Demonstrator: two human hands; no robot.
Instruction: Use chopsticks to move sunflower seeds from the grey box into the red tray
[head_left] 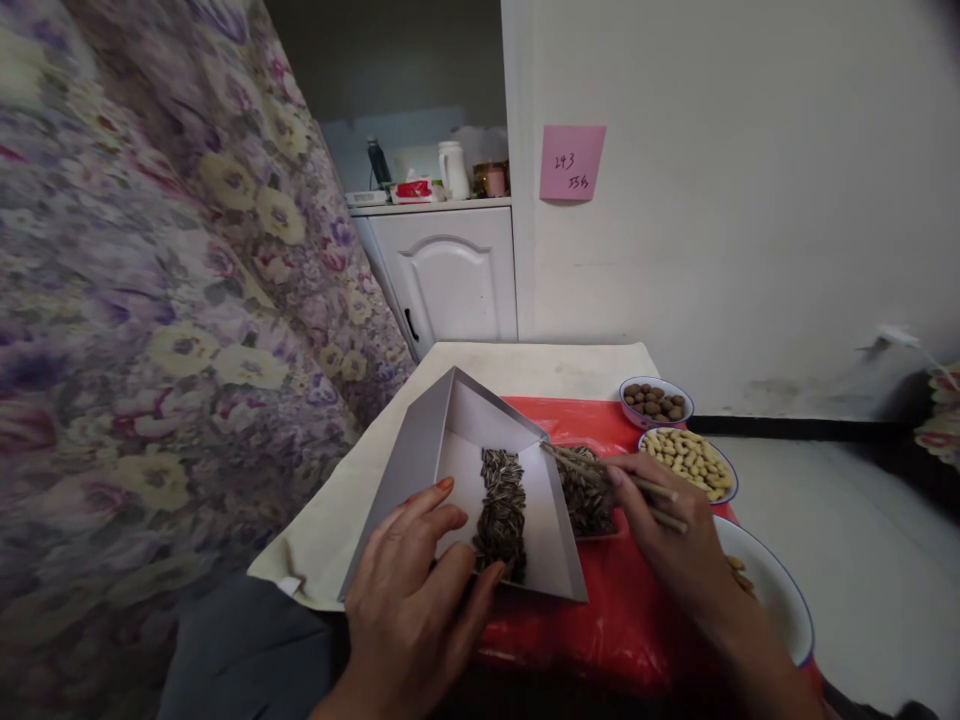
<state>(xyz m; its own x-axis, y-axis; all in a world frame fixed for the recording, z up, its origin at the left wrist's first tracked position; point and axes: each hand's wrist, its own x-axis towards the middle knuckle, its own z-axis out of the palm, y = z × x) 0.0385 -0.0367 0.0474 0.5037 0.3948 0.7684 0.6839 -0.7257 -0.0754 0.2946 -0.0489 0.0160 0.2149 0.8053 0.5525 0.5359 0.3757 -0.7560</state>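
Observation:
My left hand (409, 570) rests over the near left part of a grey-white open box (459, 450), its fingers spread and bent. A long strip of striped sunflower seeds (501, 510) lies on the box floor, close to my left fingertips and thumb. My right hand (667, 520) is closed round a pair of chopsticks (654, 488), to the right of the box. Their tips reach the box's right wall, and I cannot make out a seed between them. Below the chopsticks sits another heap of sunflower seeds (589, 500), its container mostly hidden.
Along the table's right side stand a bowl of brown nuts (654, 403), a bowl of peanuts (694, 468) and a large white bowl (780, 590) partly behind my right arm. Red plastic sheeting (551, 630) covers the table's near part. A floral curtain (187, 300) hangs at left.

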